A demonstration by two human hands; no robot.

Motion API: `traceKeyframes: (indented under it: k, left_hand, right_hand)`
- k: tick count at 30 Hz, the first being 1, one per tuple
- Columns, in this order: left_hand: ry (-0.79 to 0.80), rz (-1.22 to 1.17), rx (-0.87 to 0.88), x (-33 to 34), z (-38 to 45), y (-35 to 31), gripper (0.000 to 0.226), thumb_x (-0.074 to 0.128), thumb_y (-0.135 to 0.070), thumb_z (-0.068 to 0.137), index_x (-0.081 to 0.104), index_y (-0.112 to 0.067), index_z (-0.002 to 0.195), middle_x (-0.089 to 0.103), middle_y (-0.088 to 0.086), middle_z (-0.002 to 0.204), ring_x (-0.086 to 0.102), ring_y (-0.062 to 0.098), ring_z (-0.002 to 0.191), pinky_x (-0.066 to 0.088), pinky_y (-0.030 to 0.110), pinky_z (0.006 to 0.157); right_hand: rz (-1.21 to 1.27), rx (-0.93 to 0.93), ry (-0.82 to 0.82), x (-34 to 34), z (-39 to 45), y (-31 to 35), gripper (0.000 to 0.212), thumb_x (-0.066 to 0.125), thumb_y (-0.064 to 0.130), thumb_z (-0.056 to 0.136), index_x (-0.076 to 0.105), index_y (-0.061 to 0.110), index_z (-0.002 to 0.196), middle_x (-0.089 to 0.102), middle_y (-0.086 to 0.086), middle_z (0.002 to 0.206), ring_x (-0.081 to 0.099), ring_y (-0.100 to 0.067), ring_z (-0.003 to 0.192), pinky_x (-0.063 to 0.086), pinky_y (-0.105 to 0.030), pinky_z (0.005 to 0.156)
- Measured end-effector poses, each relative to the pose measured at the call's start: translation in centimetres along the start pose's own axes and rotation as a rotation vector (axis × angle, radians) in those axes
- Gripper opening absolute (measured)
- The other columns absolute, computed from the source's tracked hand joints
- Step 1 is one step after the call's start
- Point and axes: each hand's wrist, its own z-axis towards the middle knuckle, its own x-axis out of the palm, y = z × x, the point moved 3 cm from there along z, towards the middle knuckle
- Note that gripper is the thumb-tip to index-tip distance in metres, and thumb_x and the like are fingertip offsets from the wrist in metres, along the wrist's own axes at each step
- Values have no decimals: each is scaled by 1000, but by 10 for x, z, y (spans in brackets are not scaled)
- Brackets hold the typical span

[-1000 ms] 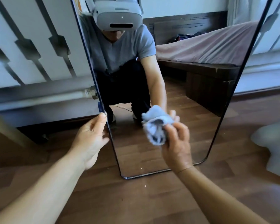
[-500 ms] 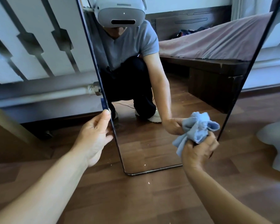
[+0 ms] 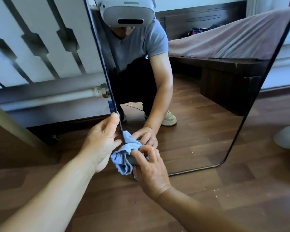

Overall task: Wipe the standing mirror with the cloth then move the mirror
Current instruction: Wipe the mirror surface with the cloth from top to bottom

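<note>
My right hand (image 3: 151, 169) curls its fingers (image 3: 137, 154) round the bunched blue cloth (image 3: 124, 158), pressing it against the mirror (image 3: 199, 97) at its lower left corner. My left hand (image 3: 100, 143) grips the mirror's left edge just above the cloth, thumb up along the frame. The mirror stands on the wooden floor (image 3: 208, 206), long axis upright, glass facing me.

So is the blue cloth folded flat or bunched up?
Bunched up: the cloth is a crumpled wad gripped by the right hand against the mirror.

light: soft daylight, source unclear | edges: wide-angle bowing | blur: slight, periphery
</note>
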Motion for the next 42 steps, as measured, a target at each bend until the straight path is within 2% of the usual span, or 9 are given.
traceKeyframes:
  k: [4, 10, 12, 21, 25, 28, 31, 36, 42]
  left_hand:
    - [-30, -6, -13, 4, -1, 0, 34, 51, -45, 88, 68, -20, 104, 74, 4, 113, 68, 20, 109, 48, 43, 104]
    - [-64, 22, -15, 1, 4, -1, 51, 30, -51, 100, 70, -19, 92, 78, -3, 79, 73, 13, 85, 56, 34, 85]
    - [-47, 37, -28, -2, 5, 1, 58, 25, -53, 100, 70, -17, 95, 79, 0, 82, 74, 17, 85, 56, 34, 78]
    - [-20, 25, -65, -2, 5, 5, 62, 21, -56, 100, 60, -19, 131, 67, 4, 129, 61, 20, 120, 40, 47, 111]
    - [-50, 26, -51, -2, 6, 8, 48, 30, -56, 98, 62, -26, 119, 67, 0, 127, 61, 19, 119, 40, 45, 108]
    - [-73, 31, -77, -2, 4, 14, 61, 45, -63, 87, 56, -26, 134, 56, -1, 143, 52, 25, 131, 39, 50, 111]
    - [-79, 14, -98, 0, 0, 19, 74, 49, -66, 80, 48, -27, 143, 45, -1, 153, 45, 30, 137, 40, 51, 110]
    - [-68, 8, -93, 0, -5, 17, 94, 55, -72, 60, 48, -28, 143, 43, 0, 155, 42, 32, 140, 42, 52, 107]
    - [-31, 22, -86, 2, -9, 13, 78, 54, -64, 70, 49, -31, 141, 44, 0, 154, 41, 34, 141, 40, 56, 109]
  right_hand:
    - [60, -27, -209, -29, 37, 7, 23, 32, 26, 97, 51, 25, 111, 38, 0, 105, 43, -21, 86, 48, -35, 75]
    - [-44, -137, -354, -41, 79, 25, 29, 35, 19, 98, 57, 26, 116, 39, 1, 110, 45, -19, 88, 40, -32, 82]
    - [-80, -215, -321, -35, 71, 19, 29, 39, 20, 99, 64, 26, 112, 43, 2, 111, 52, -22, 87, 42, -33, 82]
    - [-220, -321, 27, -14, 9, -19, 25, 64, 39, 79, 65, 36, 104, 43, 8, 105, 48, -17, 89, 41, -31, 77]
    - [-262, -101, -131, -43, 23, -34, 20, 55, 28, 83, 61, 39, 99, 31, 5, 83, 38, -18, 73, 34, -32, 64]
    - [-128, 33, -196, -72, 30, -59, 28, 50, 21, 80, 52, 31, 106, 30, 2, 83, 47, -24, 67, 45, -29, 57]
    - [-96, 264, -280, -99, 29, -90, 44, 64, 21, 72, 44, 27, 112, 34, -1, 97, 50, -26, 77, 37, -24, 60]
    - [40, 686, -518, -127, 15, -136, 56, 57, 28, 76, 47, 2, 125, 39, -29, 112, 43, -17, 91, 31, -13, 80]
    - [113, 1211, -491, -112, -16, -145, 50, 57, 4, 83, 39, 9, 130, 35, -24, 129, 47, -35, 107, 37, -32, 91]
